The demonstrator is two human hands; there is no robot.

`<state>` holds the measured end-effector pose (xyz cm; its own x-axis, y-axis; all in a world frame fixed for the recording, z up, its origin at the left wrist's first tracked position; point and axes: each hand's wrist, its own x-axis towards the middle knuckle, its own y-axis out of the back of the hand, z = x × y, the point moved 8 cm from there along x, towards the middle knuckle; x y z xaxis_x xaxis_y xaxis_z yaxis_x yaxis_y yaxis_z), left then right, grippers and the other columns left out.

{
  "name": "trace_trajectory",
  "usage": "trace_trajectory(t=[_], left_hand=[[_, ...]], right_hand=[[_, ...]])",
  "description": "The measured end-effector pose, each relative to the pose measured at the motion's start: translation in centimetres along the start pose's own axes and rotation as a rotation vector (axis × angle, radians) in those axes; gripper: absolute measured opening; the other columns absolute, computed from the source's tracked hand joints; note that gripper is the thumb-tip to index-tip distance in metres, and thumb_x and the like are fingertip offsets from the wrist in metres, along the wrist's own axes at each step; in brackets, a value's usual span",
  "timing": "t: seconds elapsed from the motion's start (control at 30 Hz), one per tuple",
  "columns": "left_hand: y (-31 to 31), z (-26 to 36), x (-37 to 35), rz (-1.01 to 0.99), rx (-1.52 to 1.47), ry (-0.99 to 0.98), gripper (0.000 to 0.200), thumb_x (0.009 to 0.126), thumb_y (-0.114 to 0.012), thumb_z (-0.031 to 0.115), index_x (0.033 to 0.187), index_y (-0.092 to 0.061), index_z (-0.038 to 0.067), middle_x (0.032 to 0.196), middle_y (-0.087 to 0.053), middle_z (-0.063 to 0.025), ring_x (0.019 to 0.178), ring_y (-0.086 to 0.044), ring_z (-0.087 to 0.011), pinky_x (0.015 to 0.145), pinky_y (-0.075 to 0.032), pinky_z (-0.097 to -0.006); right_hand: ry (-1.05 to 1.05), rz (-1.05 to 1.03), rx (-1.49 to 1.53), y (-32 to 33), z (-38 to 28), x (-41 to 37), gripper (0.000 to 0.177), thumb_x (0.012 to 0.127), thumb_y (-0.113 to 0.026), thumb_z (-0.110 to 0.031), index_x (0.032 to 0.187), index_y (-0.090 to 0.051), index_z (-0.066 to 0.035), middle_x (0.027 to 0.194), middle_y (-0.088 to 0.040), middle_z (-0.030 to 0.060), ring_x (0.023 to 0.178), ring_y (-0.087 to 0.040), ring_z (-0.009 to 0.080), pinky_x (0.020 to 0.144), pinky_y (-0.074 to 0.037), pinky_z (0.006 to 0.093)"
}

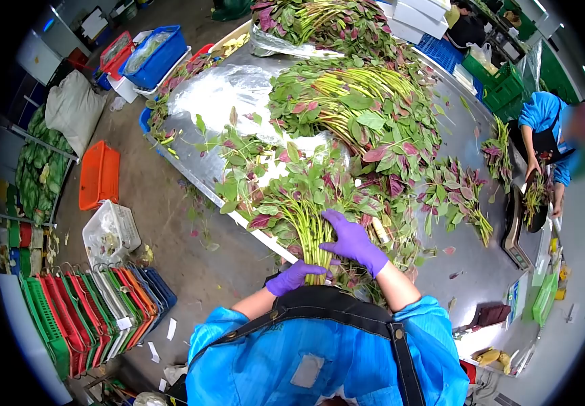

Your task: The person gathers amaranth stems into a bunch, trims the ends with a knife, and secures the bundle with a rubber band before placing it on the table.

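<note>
An upright bunch of amaranth greens [309, 227], with pale green stems and green-purple leaves, stands at the table's near edge. My left hand [297, 277], in a purple glove, is closed around the lower stem ends. My right hand [356, 241], also purple-gloved, grips the bunch's right side, with its thumb across the stems and fingers along them. Loose leaves and stems lie beneath and around both hands. Just beyond is a big pile of amaranth [356, 108], beside clear plastic film [228, 95].
Small amaranth bunches [465, 196] lie to the right on the metal table [458, 284]. A co-worker [543, 135] holds greens at a scale [514, 237]. Stacked crates [93, 314], an orange bin [99, 176] and a white basket [113, 233] stand on the floor at left.
</note>
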<state>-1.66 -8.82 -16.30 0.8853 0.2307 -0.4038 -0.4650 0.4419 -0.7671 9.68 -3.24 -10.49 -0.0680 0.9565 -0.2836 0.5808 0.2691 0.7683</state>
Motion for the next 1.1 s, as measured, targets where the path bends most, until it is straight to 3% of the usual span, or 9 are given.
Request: trace_trajectory(t=[0.13, 0.3, 0.37, 0.5, 0.63, 0.67, 0.77, 0.93, 1.1], left_hand=[[0.1, 3.2, -0.8, 0.130, 0.119, -0.175, 0.054, 0.074, -0.062, 0.006, 0.123, -0.041, 0.004, 0.109, -0.058, -0.0121, 0.089, -0.058, -0.0182, 0.079, -0.047, -0.0302], [1.4, 4.5, 0.0, 0.130, 0.248, -0.203, 0.053, 0.072, -0.063, 0.003, 0.122, -0.044, 0.003, 0.106, -0.059, -0.0105, 0.093, -0.058, -0.0175, 0.079, -0.048, -0.0296], [1.6, 5.0, 0.4, 0.135, 0.284, -0.179, 0.053, 0.071, -0.064, 0.003, 0.121, -0.045, 0.003, 0.105, -0.060, -0.0100, 0.093, -0.058, -0.0172, 0.079, -0.047, -0.0294], [2.0, 3.0, 1.5, 0.105, 0.111, -0.030, 0.049, 0.071, -0.064, 0.010, 0.117, -0.047, 0.001, 0.099, -0.061, -0.0124, 0.089, -0.060, -0.0207, 0.078, -0.048, -0.0309], [1.7, 1.5, 0.9, 0.119, 0.091, -0.074, 0.044, 0.074, -0.062, 0.013, 0.114, -0.048, 0.000, 0.095, -0.062, -0.0124, 0.085, -0.061, -0.0210, 0.074, -0.049, -0.0315], [1.6, 1.4, 0.8, 0.121, 0.088, -0.073, 0.044, 0.074, -0.062, 0.013, 0.114, -0.048, 0.000, 0.095, -0.062, -0.0124, 0.085, -0.061, -0.0210, 0.074, -0.049, -0.0315], [1.4, 1.0, 0.3, 0.142, 0.135, -0.040, 0.041, 0.076, -0.062, 0.013, 0.113, -0.050, 0.001, 0.095, -0.062, -0.0101, 0.086, -0.060, -0.0184, 0.075, -0.049, -0.0300], [0.1, 1.4, -0.4, 0.153, 0.117, -0.009, 0.043, 0.077, -0.062, 0.015, 0.116, -0.049, 0.003, 0.101, -0.061, -0.0079, 0.088, -0.058, -0.0163, 0.076, -0.048, -0.0285], [0.3, 2.0, -0.7, 0.137, 0.141, -0.107, 0.052, 0.076, -0.062, 0.014, 0.123, -0.043, 0.004, 0.111, -0.058, -0.0096, 0.087, -0.058, -0.0156, 0.075, -0.047, -0.0283]], right_hand=[[-0.110, 0.138, 0.232, 0.3, 2.4, -0.6, 0.079, 0.067, -0.070, -0.038, 0.133, -0.032, -0.014, 0.133, -0.038, 0.0142, 0.110, -0.050, 0.0317, 0.090, -0.043, 0.0383], [-0.033, 0.361, 0.166, 2.4, 0.5, 0.1, 0.075, 0.069, -0.069, -0.031, 0.133, -0.032, -0.016, 0.137, -0.032, 0.0130, 0.110, -0.050, 0.0320, 0.088, -0.044, 0.0376], [0.088, 0.361, 0.147, 3.3, -1.2, 0.6, 0.067, 0.070, -0.063, -0.024, 0.131, -0.037, -0.015, 0.139, -0.030, 0.0125, 0.099, -0.056, 0.0332, 0.080, -0.048, 0.0382], [-0.154, 0.216, -0.061, 2.0, 0.1, 2.3, 0.058, 0.069, -0.054, -0.019, 0.126, -0.044, -0.012, 0.137, -0.032, 0.0142, 0.082, -0.061, 0.0323, 0.071, -0.050, 0.0395], [-0.037, 0.343, 0.043, 3.4, -1.6, 1.5, 0.051, 0.069, -0.056, -0.016, 0.120, -0.050, -0.009, 0.131, -0.041, 0.0141, 0.082, -0.061, 0.0337, 0.072, -0.049, 0.0398], [0.093, 0.370, 0.036, 3.2, -2.5, 1.7, 0.050, 0.070, -0.060, -0.020, 0.118, -0.051, -0.010, 0.129, -0.043, 0.0163, 0.085, -0.061, 0.0331, 0.074, -0.049, 0.0390], [0.087, 0.222, -0.202, 0.3, -2.5, 3.6, 0.051, 0.070, -0.062, -0.024, 0.118, -0.052, -0.011, 0.128, -0.043, 0.0190, 0.088, -0.061, 0.0320, 0.076, -0.049, 0.0385], [-0.030, -0.126, -0.323, -1.1, -2.5, 5.2, 0.050, 0.072, -0.058, -0.034, 0.116, -0.053, -0.010, 0.141, -0.018, 0.0240, 0.082, -0.063, 0.0302, 0.073, -0.049, 0.0383], [0.011, -0.083, -0.388, -2.2, -1.3, 5.1, 0.041, 0.076, -0.055, -0.037, 0.105, -0.059, -0.008, 0.140, -0.020, 0.0243, 0.078, -0.063, 0.0306, 0.069, -0.049, 0.0409]])
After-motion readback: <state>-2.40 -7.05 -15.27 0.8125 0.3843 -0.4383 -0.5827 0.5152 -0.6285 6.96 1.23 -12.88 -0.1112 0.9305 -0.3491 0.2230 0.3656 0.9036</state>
